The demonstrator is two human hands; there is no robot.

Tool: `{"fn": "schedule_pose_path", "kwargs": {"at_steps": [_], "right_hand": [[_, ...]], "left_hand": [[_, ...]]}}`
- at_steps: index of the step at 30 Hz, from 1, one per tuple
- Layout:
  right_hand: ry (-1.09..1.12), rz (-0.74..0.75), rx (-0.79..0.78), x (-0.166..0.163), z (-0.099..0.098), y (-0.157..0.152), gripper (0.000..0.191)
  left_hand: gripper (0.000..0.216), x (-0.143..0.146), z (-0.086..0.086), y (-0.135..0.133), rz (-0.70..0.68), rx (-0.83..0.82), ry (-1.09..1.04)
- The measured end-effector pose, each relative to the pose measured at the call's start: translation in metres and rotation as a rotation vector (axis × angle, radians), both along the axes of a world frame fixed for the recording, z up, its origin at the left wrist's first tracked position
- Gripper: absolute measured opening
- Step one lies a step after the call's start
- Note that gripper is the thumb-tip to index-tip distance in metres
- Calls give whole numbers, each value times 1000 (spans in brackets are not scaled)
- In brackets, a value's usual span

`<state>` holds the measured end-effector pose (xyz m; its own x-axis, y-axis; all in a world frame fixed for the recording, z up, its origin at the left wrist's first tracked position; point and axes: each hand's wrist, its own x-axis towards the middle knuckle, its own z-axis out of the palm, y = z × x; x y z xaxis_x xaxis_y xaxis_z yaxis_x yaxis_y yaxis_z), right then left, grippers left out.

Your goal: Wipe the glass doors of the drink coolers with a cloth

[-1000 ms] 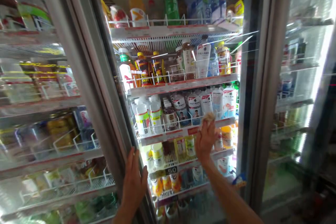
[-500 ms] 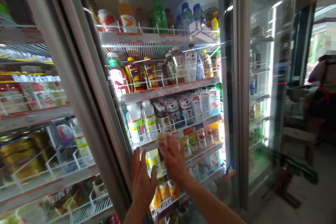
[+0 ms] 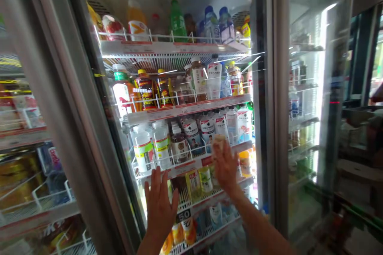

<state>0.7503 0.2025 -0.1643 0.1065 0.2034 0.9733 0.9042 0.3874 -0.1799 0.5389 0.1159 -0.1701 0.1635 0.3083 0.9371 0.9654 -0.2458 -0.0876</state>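
I stand before a drinks fridge with a glass door [image 3: 191,20]. My left hand [image 3: 160,204] lies flat on the glass low down, fingers spread and pointing up, holding nothing. My right hand [image 3: 226,167] presses a small pale wad of cloth [image 3: 219,142] against the glass, level with the third shelf. Behind the glass, wire shelves [image 3: 185,109] carry rows of bottles: white-labelled bottles [image 3: 206,127], clear bottles with green-yellow labels [image 3: 143,153], and dark ones with orange caps [image 3: 145,89].
A grey door frame [image 3: 83,135] runs diagonally on the left, with another stocked fridge [image 3: 26,159] beyond it. A vertical frame [image 3: 271,107] bounds the door on the right, then a further glass door [image 3: 311,87]. Shop floor and furniture lie far right.
My right hand wiped left across the glass with the cloth, then back to the right and up. My left hand shifted from the door's edge onto the glass. My view swung right.
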Motion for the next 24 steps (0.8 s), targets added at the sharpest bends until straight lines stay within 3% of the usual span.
{"fn": "schedule_pose_path", "kwargs": {"at_steps": [3,8,13,14,18,19,22,24], "right_hand": [[280,-103,11,28,8,13,54],[-39,38,-5,49,6,20,55],[364,-106,-13,91,17,41,53],[342,-86,-1,94,19,42,53],[-90,87,24,90,24,37,54],[-91,81,28,92,26,37,53],[207,-35,35,99,37,41,52],[267,-45,42,98,42,42,52]], "left_hand": [[69,6,0,7,56,13,-33],[70,5,-6,13,109,-3,-65],[69,5,-5,14,122,31,-59],[68,6,-4,14,124,39,-65],[68,9,-4,13,142,39,-71],[68,10,-2,13,144,44,-77],[66,13,10,14,130,97,-114],[66,16,25,16,127,129,-133]]}}
